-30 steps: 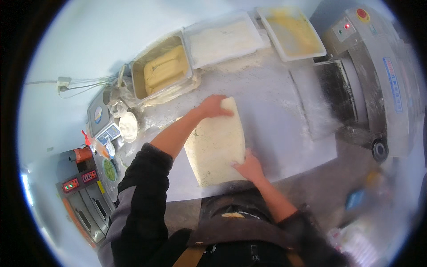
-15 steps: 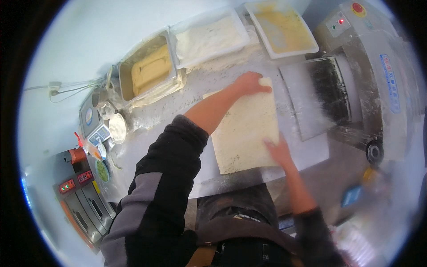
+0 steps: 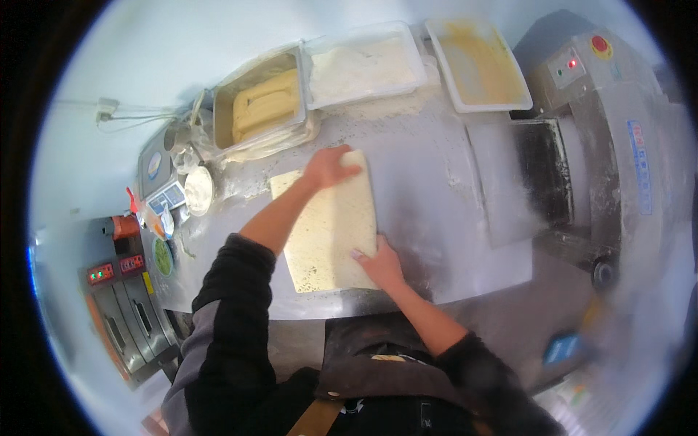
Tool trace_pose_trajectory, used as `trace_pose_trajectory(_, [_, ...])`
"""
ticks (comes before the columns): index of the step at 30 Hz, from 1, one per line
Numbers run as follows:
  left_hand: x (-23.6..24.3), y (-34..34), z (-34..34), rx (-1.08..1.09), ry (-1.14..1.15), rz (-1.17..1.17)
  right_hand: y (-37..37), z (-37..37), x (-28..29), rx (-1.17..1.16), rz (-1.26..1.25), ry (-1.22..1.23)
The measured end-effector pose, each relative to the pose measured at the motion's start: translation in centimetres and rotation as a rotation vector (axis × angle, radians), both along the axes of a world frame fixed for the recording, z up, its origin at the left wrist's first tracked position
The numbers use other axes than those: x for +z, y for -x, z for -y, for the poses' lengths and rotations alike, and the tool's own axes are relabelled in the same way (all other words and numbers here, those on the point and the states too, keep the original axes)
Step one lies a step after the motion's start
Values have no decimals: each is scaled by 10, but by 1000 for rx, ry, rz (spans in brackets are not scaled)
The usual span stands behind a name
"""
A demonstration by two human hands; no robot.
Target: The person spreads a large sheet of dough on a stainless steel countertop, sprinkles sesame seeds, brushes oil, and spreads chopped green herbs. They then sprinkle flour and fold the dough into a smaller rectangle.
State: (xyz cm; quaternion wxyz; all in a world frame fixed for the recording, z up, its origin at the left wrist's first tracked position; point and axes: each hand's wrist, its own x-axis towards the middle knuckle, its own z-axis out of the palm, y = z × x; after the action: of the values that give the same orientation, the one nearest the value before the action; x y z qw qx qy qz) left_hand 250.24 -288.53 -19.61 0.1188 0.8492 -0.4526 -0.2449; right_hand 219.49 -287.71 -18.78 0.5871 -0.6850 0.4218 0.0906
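A pale, flat, roughly rectangular sheet of dough [image 3: 329, 236], speckled with dark spots near its front edge, lies on the metal worktable [image 3: 429, 211]. My left hand [image 3: 332, 167] grips its far right corner, with the fingers curled over the edge. Lower down, my right hand [image 3: 381, 264] holds the right edge near the front corner. Its thumb rests on top, while the other fingers are partly hidden at the edge.
Along the back stand a metal pan of yellowish dough [image 3: 265, 107], a white tub of flour [image 3: 363, 69] and a white tray with yellow residue [image 3: 483, 69]. A metal machine [image 3: 592, 152] is at right. On the left are a scale [image 3: 166, 198], a flour bowl [image 3: 198, 190] and a green-filled bowl [image 3: 163, 257].
Both hands have moved left across the worktable with the dough sheet, away from the machine. The view has shifted slightly too.
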Motion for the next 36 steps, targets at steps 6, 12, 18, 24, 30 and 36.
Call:
trace_pose_trajectory(6, [-5,29,-7,89,276,18,40,-2,-8,-77,-12,215])
trace_pose_trajectory(12, [-17,112,-190,758,178,187,47,0,-18,-22,65,239])
trace_pose_trajectory(18, [-44,213,-270,791,460,-89,24,-34,6,254,217,868])
trace_pose_trajectory(24, [-39,198,-322,1178,1120,-720,-62,-135,5,1108,618,757])
trace_pose_trajectory(30, [-49,213,-358,1292,886,-360,-91,-165,-20,1618,675,957])
trace_pose_trajectory(36, [-39,242,-339,1341,756,-212,-89,-166,-20,1656,591,752])
